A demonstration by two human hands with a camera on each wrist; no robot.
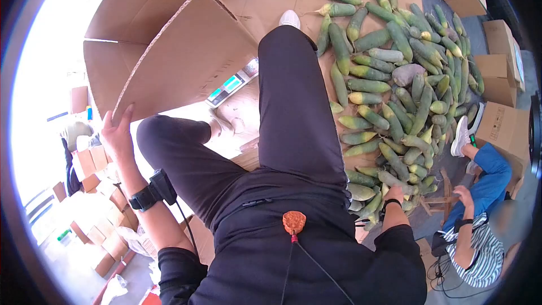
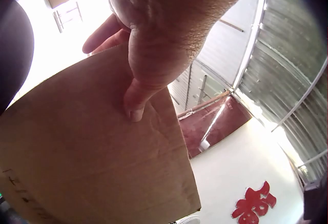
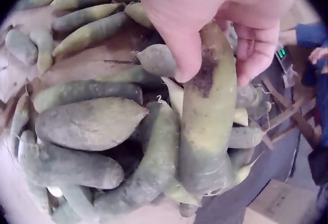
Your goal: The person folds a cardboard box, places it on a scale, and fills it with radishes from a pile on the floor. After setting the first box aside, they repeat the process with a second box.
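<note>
My left hand (image 1: 118,140) pinches the edge of a flap on a large open cardboard box (image 1: 180,65). In the left wrist view its thumb lies against the flat brown face of the flap (image 2: 87,131), with the fingers behind the edge. My right hand (image 1: 393,194) is at the near end of a big pile of green radishes (image 1: 389,118). Seen from the right wrist, thumb and fingers grip one end of a thick green radish (image 3: 207,126) with a dark brown patch near the thumb. Other radishes lie close around it.
A scale with a lit display (image 1: 231,83) stands beside the box. At the right a person in a striped top (image 1: 480,254) sits near a wooden stool (image 1: 443,195). Cardboard boxes (image 1: 497,79) line the far right, and more boxes (image 1: 107,214) are stacked at the left.
</note>
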